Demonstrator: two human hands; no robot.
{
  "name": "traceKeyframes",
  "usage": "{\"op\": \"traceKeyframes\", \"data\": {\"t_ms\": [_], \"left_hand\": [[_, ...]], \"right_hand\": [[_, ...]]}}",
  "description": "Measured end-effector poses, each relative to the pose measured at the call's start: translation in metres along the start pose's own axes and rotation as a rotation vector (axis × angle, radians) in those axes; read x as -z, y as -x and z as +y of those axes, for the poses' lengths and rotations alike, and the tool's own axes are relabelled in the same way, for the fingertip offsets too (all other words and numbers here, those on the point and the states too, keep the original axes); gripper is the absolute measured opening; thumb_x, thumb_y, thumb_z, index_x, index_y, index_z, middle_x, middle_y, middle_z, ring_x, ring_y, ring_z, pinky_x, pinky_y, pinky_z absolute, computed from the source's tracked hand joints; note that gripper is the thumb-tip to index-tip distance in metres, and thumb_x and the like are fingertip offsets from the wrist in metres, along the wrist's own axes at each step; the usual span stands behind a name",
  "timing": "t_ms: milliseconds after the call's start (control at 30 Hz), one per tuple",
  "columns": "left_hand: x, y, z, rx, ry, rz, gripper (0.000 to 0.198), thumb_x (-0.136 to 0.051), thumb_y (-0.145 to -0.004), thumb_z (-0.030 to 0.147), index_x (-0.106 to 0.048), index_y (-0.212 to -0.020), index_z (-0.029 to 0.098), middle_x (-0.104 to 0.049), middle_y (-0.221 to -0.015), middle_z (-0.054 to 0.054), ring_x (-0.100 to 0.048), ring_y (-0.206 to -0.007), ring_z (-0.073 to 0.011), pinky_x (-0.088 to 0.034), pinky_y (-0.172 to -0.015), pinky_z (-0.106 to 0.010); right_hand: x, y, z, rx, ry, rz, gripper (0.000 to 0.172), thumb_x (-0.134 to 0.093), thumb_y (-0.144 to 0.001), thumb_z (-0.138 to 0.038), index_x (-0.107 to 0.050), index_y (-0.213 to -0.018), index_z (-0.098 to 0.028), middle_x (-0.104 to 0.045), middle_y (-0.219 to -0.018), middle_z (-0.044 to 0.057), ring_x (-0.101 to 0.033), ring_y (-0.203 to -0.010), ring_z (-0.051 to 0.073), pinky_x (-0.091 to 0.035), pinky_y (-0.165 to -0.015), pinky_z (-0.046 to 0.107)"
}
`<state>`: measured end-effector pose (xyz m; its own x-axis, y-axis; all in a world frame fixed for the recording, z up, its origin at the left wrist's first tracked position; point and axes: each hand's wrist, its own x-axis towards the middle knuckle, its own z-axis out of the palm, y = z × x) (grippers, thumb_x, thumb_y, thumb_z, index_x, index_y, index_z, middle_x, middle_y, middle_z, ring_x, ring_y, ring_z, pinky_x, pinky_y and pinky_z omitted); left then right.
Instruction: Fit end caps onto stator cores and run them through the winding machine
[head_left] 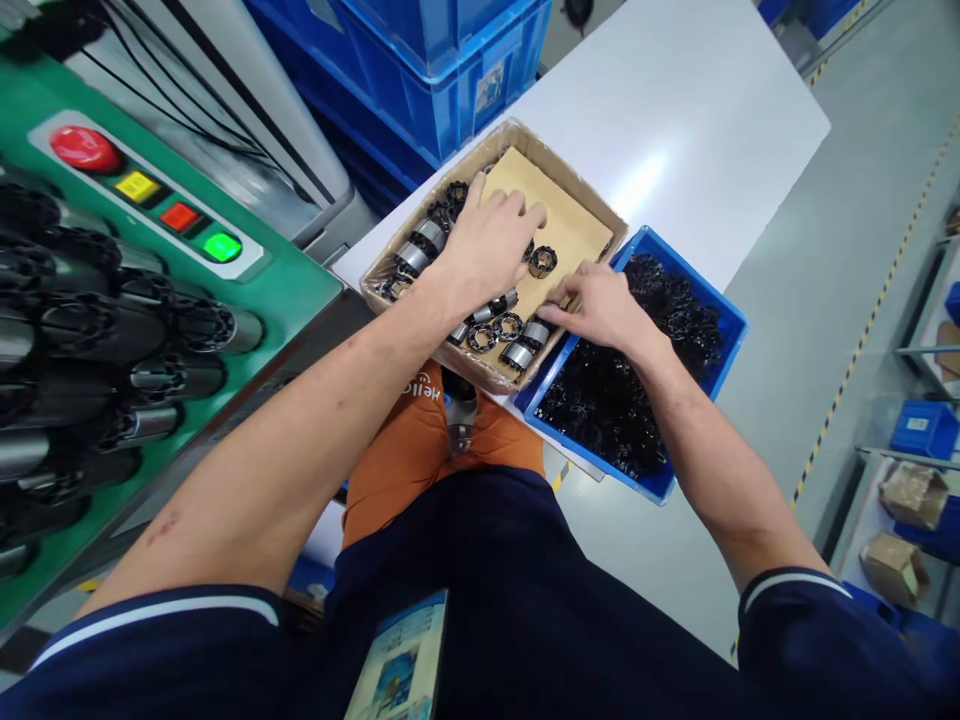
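A shallow cardboard box (619,225), lined with clear plastic, holds several silver metal cores with black slotted ends, some upright and some on their sides. Inside it lies a flat brown cardboard sheet (577,205). My left hand (491,235) is over the sheet and the cores, its fingers spread apart and slightly bent; what lies under the palm is hidden. At the box's right side my right hand (596,300) is closed, thumb and fingers pinching around a dark core mostly covered by them. A single core (543,262) stands on the sheet between my hands.
A blue bin (735,325) full of black plastic slotted pieces (622,400) adjoins the box on the white table (720,110). Stacked blue crates (450,110) stand behind. On the left, a green machine panel (300,300) carries buttons and rows of cores (97,320).
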<state>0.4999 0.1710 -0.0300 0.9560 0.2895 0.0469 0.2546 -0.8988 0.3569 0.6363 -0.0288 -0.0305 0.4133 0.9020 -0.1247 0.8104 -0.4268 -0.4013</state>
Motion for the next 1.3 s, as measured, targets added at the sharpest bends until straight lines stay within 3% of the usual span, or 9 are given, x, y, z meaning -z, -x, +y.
{"op": "traceKeyframes", "data": {"t_ms": [133,267,467,667,767,900,1100,1200,1300], "left_hand": [[0.005,0.014,0.005,-0.034,0.029,0.015,0.046,-0.091,-0.098,0.022,-0.080,-0.143,0.020,-0.081,-0.144,-0.017,-0.072,-0.145,-0.0439,-0.030,-0.151,-0.068],[0.001,0.037,0.024,-0.126,0.028,-0.053,0.021,-0.096,-0.098,0.034,-0.090,-0.112,0.019,-0.079,-0.141,-0.017,-0.066,-0.154,-0.0492,-0.039,-0.145,-0.068],[-0.010,0.063,0.048,-0.228,0.005,-0.160,0.024,-0.096,-0.103,0.038,-0.094,-0.117,0.019,-0.081,-0.143,-0.019,-0.065,-0.152,-0.0488,-0.044,-0.140,-0.065],[0.004,0.040,0.050,0.062,-0.045,-0.059,0.010,-0.089,-0.105,0.019,-0.092,-0.114,0.016,-0.081,-0.143,-0.016,-0.066,-0.158,-0.0468,-0.044,-0.143,-0.063],[0.005,0.028,0.051,0.217,-0.028,-0.057,0.028,-0.074,-0.112,0.011,-0.084,-0.137,0.011,-0.078,-0.154,-0.021,-0.066,-0.162,-0.0457,-0.048,-0.141,-0.060],[0.001,0.011,0.052,0.335,0.038,-0.027,0.057,-0.084,-0.113,0.023,-0.066,-0.167,0.014,-0.067,-0.169,-0.026,-0.074,-0.152,-0.0433,-0.058,-0.130,-0.051],[0.020,-0.003,0.054,0.391,0.034,-0.142,0.077,-0.105,-0.099,0.029,-0.067,-0.163,0.012,-0.068,-0.164,-0.023,-0.081,-0.137,-0.0396,-0.064,-0.121,-0.049],[0.044,0.025,0.060,0.312,0.022,-0.105,0.080,-0.105,-0.093,0.013,-0.069,-0.164,0.015,-0.072,-0.160,-0.023,-0.084,-0.132,-0.0453,-0.068,-0.116,-0.055],[0.055,0.083,0.070,0.108,0.091,0.095,0.072,-0.100,-0.099,0.017,-0.070,-0.164,0.021,-0.075,-0.156,-0.017,-0.082,-0.137,-0.0436,-0.067,-0.120,-0.057]], "right_hand": [[-0.007,0.002,0.002,-0.001,0.006,-0.035,0.029,-0.095,-0.101,-0.045,-0.080,-0.092,-0.023,-0.071,-0.102,0.008,-0.069,-0.100,0.030,-0.062,-0.104,0.057],[-0.007,0.002,0.003,-0.031,0.071,0.082,0.014,-0.090,-0.103,-0.033,-0.082,-0.100,-0.022,-0.072,-0.121,0.014,-0.068,-0.124,0.040,-0.056,-0.118,0.068],[-0.010,0.004,0.006,-0.036,0.111,0.129,0.013,-0.082,-0.106,-0.034,-0.083,-0.102,-0.022,-0.071,-0.122,0.016,-0.065,-0.123,0.040,-0.057,-0.115,0.068],[-0.007,0.004,0.000,-0.051,0.104,0.106,0.008,-0.083,-0.102,-0.030,-0.081,-0.100,-0.023,-0.076,-0.123,0.015,-0.071,-0.118,0.038,-0.061,-0.115,0.065],[-0.010,0.004,-0.011,-0.078,0.089,0.086,0.022,-0.087,-0.099,-0.029,-0.079,-0.119,-0.023,-0.079,-0.114,0.012,-0.073,-0.100,0.034,-0.066,-0.104,0.059],[-0.020,-0.008,-0.021,-0.068,0.053,0.108,0.059,-0.083,-0.101,-0.025,-0.068,-0.158,-0.025,-0.082,-0.136,0.016,-0.079,-0.116,0.039,-0.066,-0.110,0.062],[-0.009,-0.026,-0.013,-0.039,-0.018,0.052,0.060,-0.090,-0.093,-0.026,-0.075,-0.151,-0.018,-0.084,-0.134,0.017,-0.081,-0.118,0.039,-0.069,-0.113,0.059],[0.012,-0.030,-0.008,0.024,-0.024,0.050,0.054,-0.084,-0.100,-0.030,-0.076,-0.153,-0.020,-0.080,-0.144,0.017,-0.081,-0.124,0.037,-0.069,-0.115,0.057],[0.030,-0.044,-0.004,0.255,0.087,-0.025,0.044,-0.065,-0.108,-0.022,-0.079,-0.149,-0.026,-0.072,-0.168,0.014,-0.073,-0.145,0.039,-0.060,-0.130,0.060]]}}
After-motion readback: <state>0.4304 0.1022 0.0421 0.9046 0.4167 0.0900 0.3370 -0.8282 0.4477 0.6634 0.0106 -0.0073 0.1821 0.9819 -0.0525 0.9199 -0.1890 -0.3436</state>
